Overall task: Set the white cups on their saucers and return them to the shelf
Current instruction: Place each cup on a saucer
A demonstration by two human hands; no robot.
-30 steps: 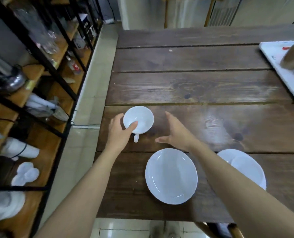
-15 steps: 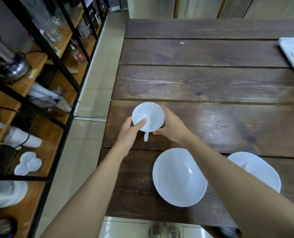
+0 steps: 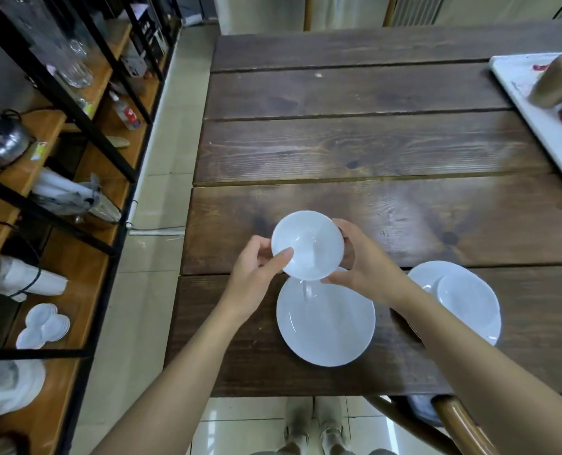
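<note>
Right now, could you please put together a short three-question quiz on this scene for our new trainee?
1. True or false: the round white handled cup already rests on the empty round white saucer.
2. Which hands have a grip on that cup? A) left hand only B) right hand only C) both
3. Fill in: the second white cup sits on the ______ saucer, by the right forearm.

Key
1. False; it is held above the saucer's far edge.
2. C
3. other white saucer
</note>
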